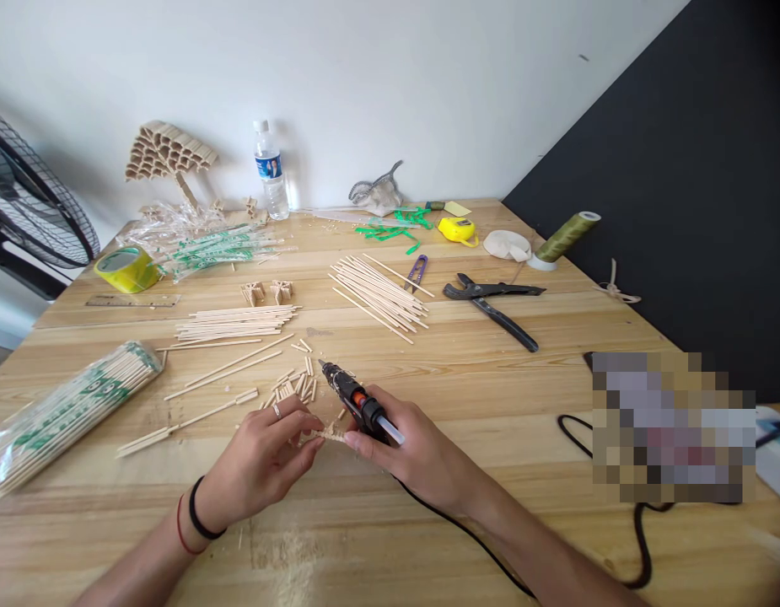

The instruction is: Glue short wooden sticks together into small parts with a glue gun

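A black hot glue gun (357, 400) with a clear glue stick at its back lies in my right hand (408, 443), its nozzle pointing up and to the left. My left hand (269, 447) pinches a small piece made of short wooden sticks (330, 433). The fingertips of my right hand also touch that piece's right end. Its far side is partly hidden by my fingers. Just beyond my hands lies a scatter of short cut sticks (292, 388). Longer sticks (206, 417), some joined together, rest left of my left hand.
Bundles of sticks (380, 295), pliers (494, 299), purple snips (417, 271) and a yellow tape measure (458, 229) lie farther back. A packed bag of sticks (79, 413) sits left. A water bottle (271, 173) and a stick-built tree (171, 160) stand behind. The black cord (465, 531) runs right.
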Demonstrator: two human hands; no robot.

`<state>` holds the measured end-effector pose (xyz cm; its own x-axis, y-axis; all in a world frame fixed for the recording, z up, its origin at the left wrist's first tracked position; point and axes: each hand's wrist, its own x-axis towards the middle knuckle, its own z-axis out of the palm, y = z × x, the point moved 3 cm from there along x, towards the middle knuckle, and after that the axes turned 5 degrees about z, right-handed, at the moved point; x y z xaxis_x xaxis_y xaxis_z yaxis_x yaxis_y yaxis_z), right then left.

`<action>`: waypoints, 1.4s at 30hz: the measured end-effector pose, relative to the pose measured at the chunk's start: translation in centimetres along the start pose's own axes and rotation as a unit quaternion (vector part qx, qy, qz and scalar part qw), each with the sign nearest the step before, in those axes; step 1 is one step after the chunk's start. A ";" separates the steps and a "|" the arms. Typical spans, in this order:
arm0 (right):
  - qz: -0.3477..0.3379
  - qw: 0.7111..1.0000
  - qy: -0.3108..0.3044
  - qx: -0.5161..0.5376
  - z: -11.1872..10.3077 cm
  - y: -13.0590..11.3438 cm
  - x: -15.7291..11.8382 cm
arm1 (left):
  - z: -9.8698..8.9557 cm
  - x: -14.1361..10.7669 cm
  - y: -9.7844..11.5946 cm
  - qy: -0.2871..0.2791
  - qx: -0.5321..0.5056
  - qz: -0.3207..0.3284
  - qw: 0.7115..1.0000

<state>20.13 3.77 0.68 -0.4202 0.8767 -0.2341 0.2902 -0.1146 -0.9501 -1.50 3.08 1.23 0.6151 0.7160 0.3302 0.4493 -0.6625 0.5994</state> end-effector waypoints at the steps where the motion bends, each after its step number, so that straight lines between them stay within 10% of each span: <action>1: -0.002 1.000 0.001 -0.003 0.0 0.0 0.0 | 0.0 0.0 0.0 0.000 -0.001 0.000 1.000; 42: -0.027 0.995 -0.008 -0.098 0.4 -0.2 -0.2 | 0.5 0.0 -0.5 -0.033 -0.015 -0.015 0.999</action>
<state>19.86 3.42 0.80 -0.4524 0.8716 -0.1887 0.4286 0.0270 -0.9031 -1.43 3.34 0.56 0.6435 0.7185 0.2640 0.4490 -0.6336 0.6301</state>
